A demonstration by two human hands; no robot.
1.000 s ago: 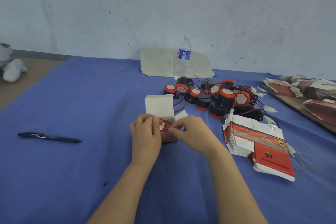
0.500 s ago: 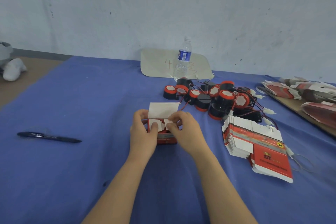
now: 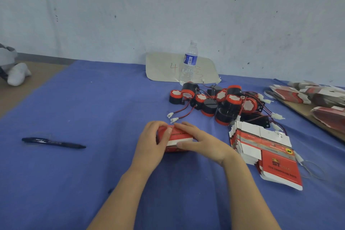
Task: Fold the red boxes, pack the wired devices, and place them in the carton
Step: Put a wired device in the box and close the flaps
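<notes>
A small red box (image 3: pixel 177 137) with its lid down sits on the blue cloth at the middle. My left hand (image 3: pixel 153 144) grips its left side with curled fingers. My right hand (image 3: pixel 201 142) lies over its top and right side, fingers across the lid and thumb along the front. Behind it lies a heap of black and red wired devices (image 3: pixel 222 102) with white plugs. A stack of flat red and white box blanks (image 3: pixel 261 147) lies to the right. No carton is in sight.
A black pen (image 3: pixel 54 143) lies at the left. A water bottle (image 3: pixel 188 63) stands at the back in front of a cardboard sheet (image 3: pixel 164 67). More flat blanks (image 3: pixel 313 97) are piled on a board at the far right.
The box's white lid flap stood up over the open box before; it is folded down now, with both hands over the shut box.
</notes>
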